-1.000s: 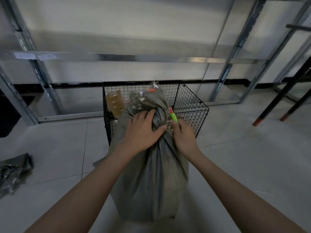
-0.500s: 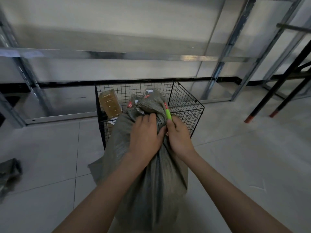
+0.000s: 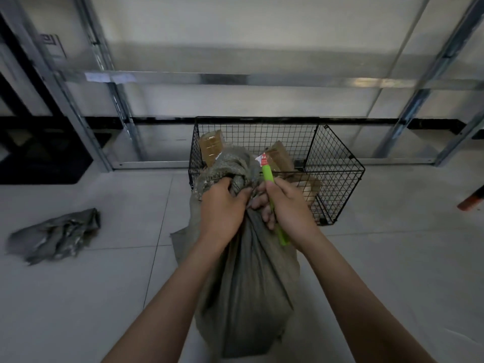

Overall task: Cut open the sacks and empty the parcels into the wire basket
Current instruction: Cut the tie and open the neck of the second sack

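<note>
A full grey woven sack [image 3: 246, 279] stands upright on the floor in front of me, its neck bunched and tied. My left hand [image 3: 222, 208] grips the bunched neck just below the knot. My right hand [image 3: 285, 205] holds a green cutter [image 3: 269, 176], its tip pointing up beside the knot near a red and white tag [image 3: 263, 160]. Just behind the sack stands the black wire basket [image 3: 335, 163], with brown taped parcels [image 3: 211, 147] inside it.
An empty crumpled grey sack [image 3: 55, 235] lies on the tiles at the left. Metal shelving uprights [image 3: 123, 111] and a rail run along the wall behind the basket. A dark leg with a red foot [image 3: 471, 199] shows at the right edge.
The cutter now sticks further up out of my right hand, with its lower end showing below my palm. My left hand has slid slightly down the sack's neck. The view has swung left.
</note>
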